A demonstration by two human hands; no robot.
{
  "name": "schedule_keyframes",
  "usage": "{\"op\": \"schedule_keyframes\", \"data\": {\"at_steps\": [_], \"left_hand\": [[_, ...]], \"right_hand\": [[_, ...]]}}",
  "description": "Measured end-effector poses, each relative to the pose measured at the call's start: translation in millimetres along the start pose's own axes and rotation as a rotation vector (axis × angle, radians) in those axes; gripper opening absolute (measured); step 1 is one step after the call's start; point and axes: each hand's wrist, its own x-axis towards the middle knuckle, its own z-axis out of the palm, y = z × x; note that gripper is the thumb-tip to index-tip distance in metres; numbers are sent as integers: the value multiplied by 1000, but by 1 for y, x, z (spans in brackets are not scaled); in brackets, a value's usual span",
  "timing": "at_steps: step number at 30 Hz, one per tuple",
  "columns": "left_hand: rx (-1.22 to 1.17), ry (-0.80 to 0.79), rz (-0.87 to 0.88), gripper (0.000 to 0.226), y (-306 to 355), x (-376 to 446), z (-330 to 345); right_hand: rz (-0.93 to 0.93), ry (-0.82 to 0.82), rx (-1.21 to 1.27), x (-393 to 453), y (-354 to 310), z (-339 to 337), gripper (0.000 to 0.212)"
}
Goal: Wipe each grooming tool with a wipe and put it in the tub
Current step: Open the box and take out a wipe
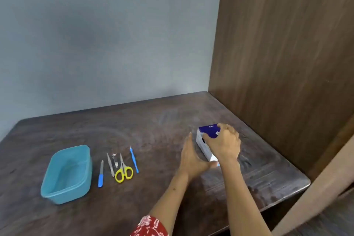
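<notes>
A blue and white wipe box (206,141) lies on the dark table at the right. My right hand (225,142) sits on top of it with fingers curled over its upper edges. My left hand (192,156) is beside the box's near left side, fingers straight, thumb against the box's near end. An empty light blue tub (67,173) stands at the left. To its right lie a blue-handled file (100,175), a metal tool (110,165), small nail clippers (115,160), yellow-handled scissors (124,170) and a thin blue-handled tool (134,160).
The dark wooden table (153,124) stands against a grey wall. A tall brown wooden panel (287,53) closes off the right side, close behind the box. A light wooden bar (316,197) slants past the table's near right corner.
</notes>
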Motion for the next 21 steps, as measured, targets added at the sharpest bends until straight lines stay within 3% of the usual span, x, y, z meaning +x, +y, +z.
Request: {"op": "schedule_keyframes", "data": {"at_steps": [4,10,17,21], "left_hand": [[-28,-2,12,95,-18,14,20],[-100,36,-30,96,-14,27,25],[32,62,-38,100,-23,29,31],[95,68,-25,97,-24,32,28]], "right_hand": [[39,-69,-129,4,6,5,75],[27,-60,-171,8,8,6,66],[40,-67,-145,10,5,1,66],[96,-113,44,21,-3,-22,49]]}}
